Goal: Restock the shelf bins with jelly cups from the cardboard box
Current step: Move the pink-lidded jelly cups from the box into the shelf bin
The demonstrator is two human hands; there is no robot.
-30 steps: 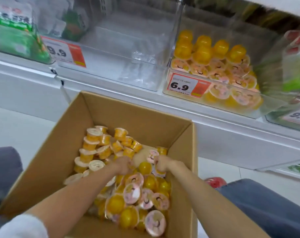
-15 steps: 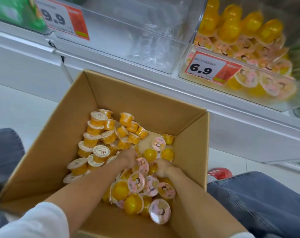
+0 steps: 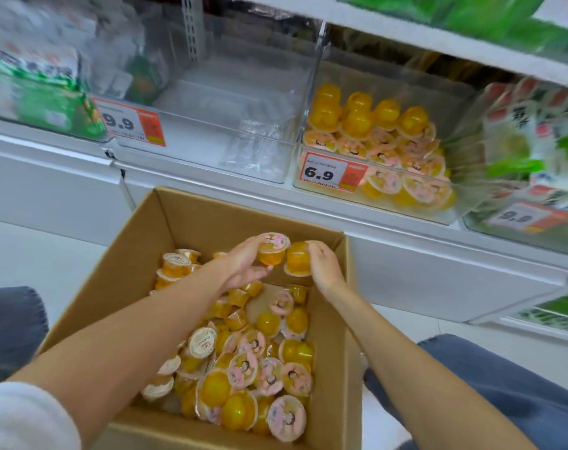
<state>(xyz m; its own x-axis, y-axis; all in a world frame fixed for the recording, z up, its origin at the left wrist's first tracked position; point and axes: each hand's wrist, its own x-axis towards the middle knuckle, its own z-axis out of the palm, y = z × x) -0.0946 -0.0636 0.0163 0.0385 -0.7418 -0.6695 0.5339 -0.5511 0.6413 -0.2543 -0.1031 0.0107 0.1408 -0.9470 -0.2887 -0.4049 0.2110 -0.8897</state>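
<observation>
Jelly cups (image 3: pixel 243 368), yellow with pink or white lids, lie heaped in the box (image 3: pixel 230 209) on the floor before me. I see my left hand (image 3: pixel 243 266) above the box's far end, fingers curled round one cup (image 3: pixel 273 251) with its pink lid up. My right hand (image 3: pixel 325 267) grips a second cup (image 3: pixel 297 258) from the side, lid down. The two held cups sit just beside each other. Beyond the box, on the shelf (image 3: pixel 406 245), a clear bin (image 3: pixel 451 218) with a 6.9 tag (image 3: pixel 328 172) holds more of these cups. Left of it, another bin (image 3: pixel 195 152) with a 9.9 tag (image 3: pixel 126 123) holds crumpled clear plastic. Blurred green packs (image 3: pixel 42 102) sit further left. My jeans (image 3: pixel 503 391) flank the box.
</observation>
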